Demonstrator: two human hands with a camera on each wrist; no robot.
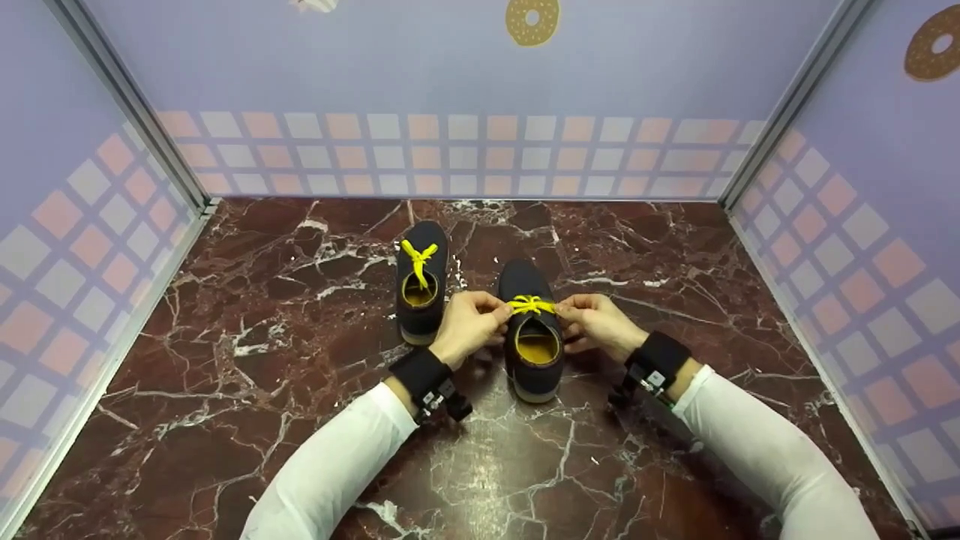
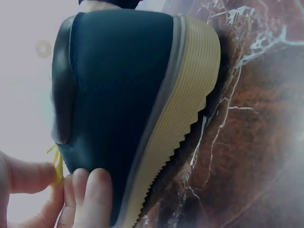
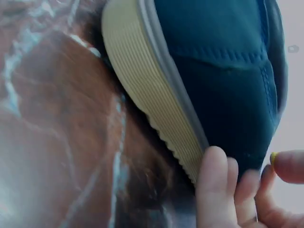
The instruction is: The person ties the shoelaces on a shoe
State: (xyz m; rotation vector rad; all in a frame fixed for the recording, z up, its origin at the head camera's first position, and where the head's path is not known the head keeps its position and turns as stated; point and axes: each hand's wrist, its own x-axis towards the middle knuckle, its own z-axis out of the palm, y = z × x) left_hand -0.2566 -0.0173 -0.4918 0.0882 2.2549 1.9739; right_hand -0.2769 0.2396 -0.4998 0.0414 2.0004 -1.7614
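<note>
A dark shoe [image 1: 535, 375] with a yellow lining stands on the floor between both hands, its toe pointing away. Across its top lies a bow of yellow shoelace [image 1: 531, 304]. My left hand [image 1: 471, 324] pinches the lace on the left side between thumb and forefinger. On the other side, my right hand [image 1: 598, 324] pinches the lace's right side the same way. In the left wrist view the other fingers [image 2: 97, 192] rest against the shoe's dark side, above its ridged cream sole [image 2: 192, 80]. The right hand's fingers [image 3: 213, 173] likewise touch the shoe's opposite side.
A second dark shoe [image 1: 424, 319] with its yellow lace [image 1: 418, 259] tied stands just left of the left hand. Brown marbled floor [image 1: 315, 420] surrounds both shoes. A lilac wall [image 1: 420, 82] with a checked band closes off the back, and similar walls flank it.
</note>
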